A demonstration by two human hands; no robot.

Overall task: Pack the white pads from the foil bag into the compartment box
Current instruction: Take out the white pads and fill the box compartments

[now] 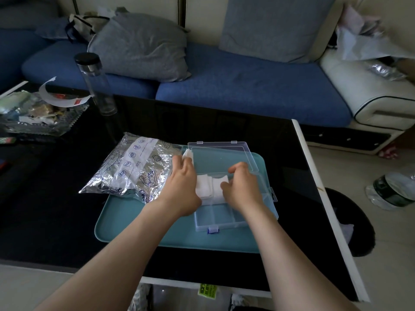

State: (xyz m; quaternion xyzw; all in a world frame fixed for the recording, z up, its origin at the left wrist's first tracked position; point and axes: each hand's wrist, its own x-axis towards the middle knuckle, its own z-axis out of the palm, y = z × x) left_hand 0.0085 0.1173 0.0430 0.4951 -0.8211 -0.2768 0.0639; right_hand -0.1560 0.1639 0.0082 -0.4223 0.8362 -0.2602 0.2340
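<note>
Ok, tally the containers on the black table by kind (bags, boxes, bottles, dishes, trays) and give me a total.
Foil bag: 1
Compartment box: 1
Clear bottle: 1
Glass dish: 1
Teal tray: 1
Total: 5

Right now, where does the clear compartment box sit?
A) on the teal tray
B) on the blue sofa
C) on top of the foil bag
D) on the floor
A: the compartment box, lid open, rests on the teal tray, with the foil bag lying to its left.
</note>
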